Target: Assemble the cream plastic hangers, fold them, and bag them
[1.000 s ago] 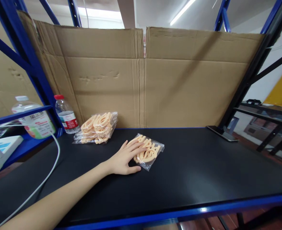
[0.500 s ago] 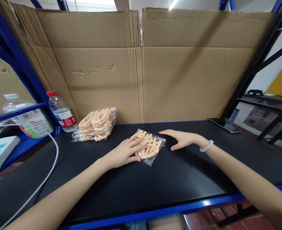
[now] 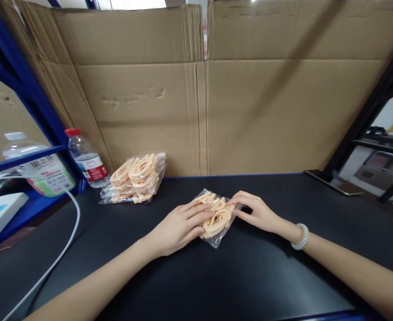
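A clear plastic bag of peach-coloured loop-shaped pieces (image 3: 218, 222) lies flat on the black table. My left hand (image 3: 179, 225) rests on its left part, fingers stretched out over the plastic and hiding some of the pieces. At the bag's right edge is my right hand (image 3: 257, 211), its thumb and fingertips closed on the plastic rim. Farther back on the left, a stack of similar bags (image 3: 139, 176) leans near the cardboard, touched by neither hand.
A red-capped water bottle (image 3: 90, 162) stands left of the stack. A white cable (image 3: 71, 243) curves across the table's left side. Cardboard panels (image 3: 143, 107) rise along the back edge. A phone-like flat device (image 3: 333, 183) lies at the far right. Blue shelf posts (image 3: 32, 93) frame the left.
My right hand has come left from open air to the bag's right edge and closed on it. My left hand stays on the bag. The view has shifted slightly.
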Demonstrator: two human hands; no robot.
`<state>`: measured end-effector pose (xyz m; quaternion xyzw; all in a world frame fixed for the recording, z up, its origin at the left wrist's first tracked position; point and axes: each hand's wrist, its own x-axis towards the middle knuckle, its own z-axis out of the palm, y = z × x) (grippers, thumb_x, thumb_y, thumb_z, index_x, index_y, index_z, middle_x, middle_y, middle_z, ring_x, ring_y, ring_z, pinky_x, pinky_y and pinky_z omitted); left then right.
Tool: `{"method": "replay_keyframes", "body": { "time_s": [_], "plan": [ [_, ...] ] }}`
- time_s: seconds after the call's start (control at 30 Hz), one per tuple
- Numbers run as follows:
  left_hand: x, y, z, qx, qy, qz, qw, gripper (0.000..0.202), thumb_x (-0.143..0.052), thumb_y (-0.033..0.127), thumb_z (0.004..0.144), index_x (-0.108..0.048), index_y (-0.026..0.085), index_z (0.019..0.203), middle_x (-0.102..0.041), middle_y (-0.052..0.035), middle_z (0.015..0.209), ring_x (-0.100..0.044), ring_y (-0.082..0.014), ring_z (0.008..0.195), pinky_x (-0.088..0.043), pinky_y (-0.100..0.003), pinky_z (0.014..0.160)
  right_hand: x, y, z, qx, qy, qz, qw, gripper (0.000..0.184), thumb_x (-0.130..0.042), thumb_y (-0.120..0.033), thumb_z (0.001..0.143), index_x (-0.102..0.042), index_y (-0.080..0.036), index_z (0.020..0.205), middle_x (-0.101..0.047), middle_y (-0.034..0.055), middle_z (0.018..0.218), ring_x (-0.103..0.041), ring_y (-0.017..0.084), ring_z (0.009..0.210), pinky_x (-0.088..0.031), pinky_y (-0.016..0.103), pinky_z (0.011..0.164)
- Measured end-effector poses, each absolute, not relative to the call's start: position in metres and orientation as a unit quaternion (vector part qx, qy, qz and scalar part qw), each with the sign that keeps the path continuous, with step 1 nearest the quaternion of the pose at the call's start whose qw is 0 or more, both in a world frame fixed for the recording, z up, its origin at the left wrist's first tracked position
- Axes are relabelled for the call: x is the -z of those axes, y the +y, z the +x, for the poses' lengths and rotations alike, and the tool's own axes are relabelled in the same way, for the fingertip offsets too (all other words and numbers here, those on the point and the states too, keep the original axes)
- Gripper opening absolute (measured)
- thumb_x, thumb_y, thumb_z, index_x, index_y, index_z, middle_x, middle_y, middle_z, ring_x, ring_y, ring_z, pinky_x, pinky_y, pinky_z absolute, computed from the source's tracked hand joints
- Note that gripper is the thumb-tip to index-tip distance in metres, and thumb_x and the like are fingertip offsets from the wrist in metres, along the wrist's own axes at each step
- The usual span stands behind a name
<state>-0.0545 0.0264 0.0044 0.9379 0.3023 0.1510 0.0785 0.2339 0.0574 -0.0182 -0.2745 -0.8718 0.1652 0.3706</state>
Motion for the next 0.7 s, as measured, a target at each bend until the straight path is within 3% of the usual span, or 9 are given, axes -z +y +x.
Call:
{"method": "replay_keyframes", "body": {
  "time_s": [0.07,0.13,0.2,0.37,0.47,0.6,0.7],
  "plan": [
    [-0.005,0.024,-0.055,-0.174,0.280,0.936,0.127,0.053,-0.046,0.048,0.095,-0.039,0.028,0.144,-0.042,-0.0047,0.150,-0.033,-0.0260,0.140,-0.029,-0.042,0.115,0.015,0.053,0.233,-0.179,-0.854,-0.286,0.397,0.016,-0.058,-0.031,0.094,-0.066,-0.019,0.099,-0.061,0.0060,0.091,-0.060,0.017,0.080,-0.051,0.030,0.073],
    [-0.003,0.023,-0.053,-0.210,0.256,0.929,0.165,0.074,-0.058,0.060,0.083,-0.037,0.025,0.145,-0.042,-0.0090,0.149,-0.035,-0.0294,0.139,-0.030,-0.042,0.114,0.013,0.048,0.232,-0.195,-0.834,-0.299,0.421,0.015,-0.060,-0.031,0.092,-0.066,-0.019,0.091,-0.060,0.0043,0.085,-0.058,0.016,0.075,-0.048,0.029,0.068],
    [-0.001,0.022,-0.050,-0.245,0.247,0.918,0.188,0.085,-0.065,0.063,0.075,-0.037,0.023,0.144,-0.045,-0.0121,0.147,-0.039,-0.0312,0.136,-0.033,-0.043,0.111,0.011,0.043,0.229,-0.223,-0.806,-0.314,0.450,0.017,-0.062,-0.033,0.091,-0.066,-0.018,0.084,-0.058,0.0031,0.080,-0.055,0.015,0.069,-0.045,0.027,0.061],
    [0.005,0.017,-0.038,-0.287,0.323,0.876,0.213,0.045,-0.052,0.035,0.092,-0.046,0.023,0.134,-0.057,-0.0095,0.133,-0.057,-0.0240,0.119,-0.044,-0.034,0.100,0.011,0.037,0.220,-0.344,-0.713,-0.361,0.493,0.029,-0.068,-0.044,0.084,-0.064,-0.017,0.073,-0.056,0.0001,0.061,-0.052,0.014,0.056,-0.042,0.026,0.051],
    [0.006,0.014,-0.035,-0.321,0.366,0.842,0.234,0.033,-0.048,0.030,0.093,-0.048,0.021,0.125,-0.064,-0.0077,0.117,-0.063,-0.0221,0.107,-0.048,-0.030,0.092,0.009,0.035,0.217,-0.405,-0.671,-0.362,0.505,0.032,-0.069,-0.047,0.082,-0.064,-0.017,0.073,-0.056,-0.0003,0.058,-0.051,0.013,0.051,-0.042,0.026,0.048],
    [-0.002,0.011,-0.037,-0.366,0.404,0.799,0.254,0.031,-0.049,0.032,0.092,-0.044,0.020,0.121,-0.068,-0.0057,0.103,-0.066,-0.0230,0.099,-0.049,-0.028,0.086,0.000,0.030,0.217,-0.439,-0.645,-0.298,0.549,0.037,-0.070,-0.054,0.080,-0.065,-0.021,0.095,-0.061,0.0053,0.087,-0.053,0.015,0.063,-0.048,0.028,0.054],
    [-0.013,0.010,-0.037,-0.422,0.412,0.760,0.273,0.030,-0.050,0.035,0.092,-0.047,0.019,0.118,-0.067,-0.0060,0.106,-0.065,-0.0228,0.100,-0.049,-0.030,0.088,-0.005,0.029,0.219,-0.425,-0.657,-0.269,0.562,0.052,-0.063,-0.062,0.082,-0.054,-0.026,0.118,-0.056,0.0069,0.097,-0.055,0.019,0.075,-0.054,0.035,0.067]
  ]
}}
